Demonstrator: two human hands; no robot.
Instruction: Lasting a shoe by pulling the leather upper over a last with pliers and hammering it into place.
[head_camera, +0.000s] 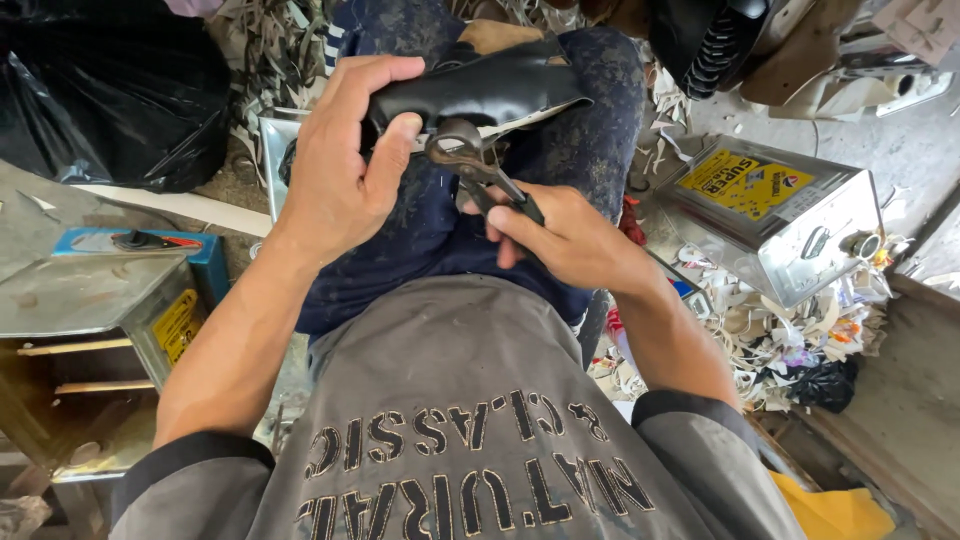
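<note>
A black leather piece (480, 88) lies across the person's knees at about twelve o'clock in the view, folded into a rounded edge. The left hand (340, 170) wraps over its left end, fingers curled tight on top and thumb pressed underneath, holding it firmly. Pincers (478, 165) meet the leather's lower edge right beside that thumb, their rounded rusty head touching the material. The right hand (570, 240) sits at about five o'clock from the leather, closed around the pincers' dark handles; whether the head actually bites the leather cannot be told.

At three o'clock, well apart from the hands, a square metal can (790, 215) with a yellow label lies on the floor, with pale scraps (760, 330) heaped just below it. At ten o'clock a black plastic bag (110, 90) fills the corner. At nine o'clock a metal box (80, 295) carries a small blue tin (150, 243). Nothing stands between the hands and the leather.
</note>
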